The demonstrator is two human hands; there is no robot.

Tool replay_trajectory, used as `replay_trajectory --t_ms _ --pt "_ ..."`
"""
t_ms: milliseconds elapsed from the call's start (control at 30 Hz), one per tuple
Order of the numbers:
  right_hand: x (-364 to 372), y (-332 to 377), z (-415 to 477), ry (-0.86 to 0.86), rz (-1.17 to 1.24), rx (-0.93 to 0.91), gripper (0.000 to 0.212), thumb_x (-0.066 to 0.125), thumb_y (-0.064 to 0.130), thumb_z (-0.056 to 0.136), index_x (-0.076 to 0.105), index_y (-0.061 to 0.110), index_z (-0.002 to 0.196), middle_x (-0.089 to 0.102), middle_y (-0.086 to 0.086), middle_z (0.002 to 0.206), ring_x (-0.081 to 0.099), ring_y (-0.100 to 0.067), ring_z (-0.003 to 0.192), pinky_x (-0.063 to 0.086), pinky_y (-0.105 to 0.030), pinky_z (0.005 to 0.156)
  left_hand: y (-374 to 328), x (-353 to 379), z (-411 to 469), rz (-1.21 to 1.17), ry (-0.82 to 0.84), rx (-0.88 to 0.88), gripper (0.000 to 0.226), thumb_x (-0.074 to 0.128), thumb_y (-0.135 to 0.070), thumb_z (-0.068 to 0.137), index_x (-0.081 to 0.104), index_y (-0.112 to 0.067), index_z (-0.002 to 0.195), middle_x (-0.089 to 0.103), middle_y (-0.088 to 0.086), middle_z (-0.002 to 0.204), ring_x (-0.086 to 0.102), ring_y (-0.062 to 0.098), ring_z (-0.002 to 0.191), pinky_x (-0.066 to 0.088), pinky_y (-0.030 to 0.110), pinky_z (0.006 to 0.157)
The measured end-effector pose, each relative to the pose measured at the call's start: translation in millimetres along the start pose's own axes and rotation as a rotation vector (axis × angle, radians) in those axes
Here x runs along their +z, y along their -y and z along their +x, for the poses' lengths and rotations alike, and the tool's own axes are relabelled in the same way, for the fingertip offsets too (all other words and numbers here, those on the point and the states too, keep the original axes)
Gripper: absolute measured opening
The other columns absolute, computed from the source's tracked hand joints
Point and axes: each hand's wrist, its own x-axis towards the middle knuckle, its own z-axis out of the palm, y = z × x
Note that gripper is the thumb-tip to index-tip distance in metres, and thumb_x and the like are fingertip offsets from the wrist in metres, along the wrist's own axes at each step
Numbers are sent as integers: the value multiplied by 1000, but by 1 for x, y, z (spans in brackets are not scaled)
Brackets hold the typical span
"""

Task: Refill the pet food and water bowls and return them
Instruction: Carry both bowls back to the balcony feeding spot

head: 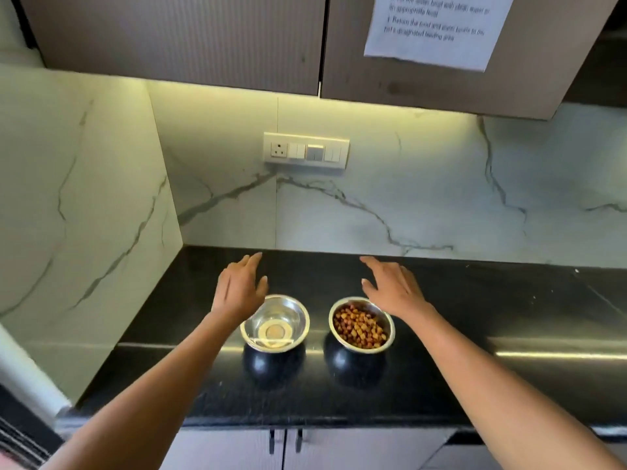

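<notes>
Two small steel bowls stand side by side on the black countertop (492,310). The left bowl (276,325) holds clear water. The right bowl (361,325) is full of brown kibble. My left hand (241,288) hovers just behind and left of the water bowl, fingers spread, holding nothing. My right hand (393,288) hovers behind and right of the food bowl, also spread and empty. Neither hand touches a bowl.
A marble backsplash with a switch and socket panel (306,150) rises behind the counter, and a marble side wall (84,215) closes the left end. Upper cabinets hang overhead, with a printed paper sheet (437,28) taped on one. Cabinet doors with handles (285,440) sit below.
</notes>
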Motion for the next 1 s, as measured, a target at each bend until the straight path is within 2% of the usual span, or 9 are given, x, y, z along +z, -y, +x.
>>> replay_trajectory --t_ms 167,367,400,467,533,633,733,900,1000 --pt "47 -47 -12 147 195 206 55 68 31 100 53 19 151 67 -11 140 64 -31 128 56 -47 104 23 40 -34 -193 7 -347 49 65 -27 95 58 -10 141 72 15 126 70 29 105 54 38 88" --pt "99 -90 -10 207 380 543 53 72 24 98 58 5 145 62 -18 144 62 -34 129 53 -36 96 39 81 -66 -381 32 -797 34 64 -22 91 70 -4 119 72 21 116 66 40 108 49 39 84" --pt "106 -93 -9 216 399 578 41 72 22 98 64 5 134 65 -19 137 65 -32 122 51 -32 89 40 86 -69 -429 39 -857 27 63 -21 91 72 -3 109 73 22 108 68 40 100 51 41 81" --pt "120 -101 -6 254 416 616 12 71 22 97 68 11 93 67 -15 105 67 -26 95 49 -31 77 41 100 -72 -563 36 -955 18 62 -20 92 68 -4 85 73 22 89 67 33 79 60 48 82" --pt "135 -109 -2 289 451 646 23 71 23 95 66 7 79 72 -7 89 69 -23 82 59 -37 75 39 110 -72 -752 37 -1043 19 65 -19 94 65 -5 82 71 19 85 68 32 77 64 51 80" --pt "146 -112 2 314 533 675 21 71 24 96 73 11 80 73 -9 84 72 -23 78 63 -39 63 36 116 -68 -952 73 -1117 15 65 -20 99 68 -6 95 74 19 95 74 34 87 62 43 72" --pt "153 -116 4 368 578 679 16 65 21 100 74 12 91 72 -9 91 73 -24 80 66 -39 58 35 119 -63 -994 94 -1122 19 61 -20 102 68 -3 101 74 20 98 75 38 92 62 42 69" --pt "155 -123 8 395 663 692 18 59 17 104 73 10 95 73 -13 94 74 -23 74 56 -26 42 34 122 -51 -945 62 -1124 21 57 -12 103 66 7 105 71 26 90 74 43 87 64 48 68" --pt "155 -124 9 394 678 683 19 60 16 103 75 8 94 74 -11 87 75 -21 68 54 -23 41 36 123 -50 -929 49 -1129 16 59 -6 101 67 7 98 71 25 83 75 38 73 64 43 56"
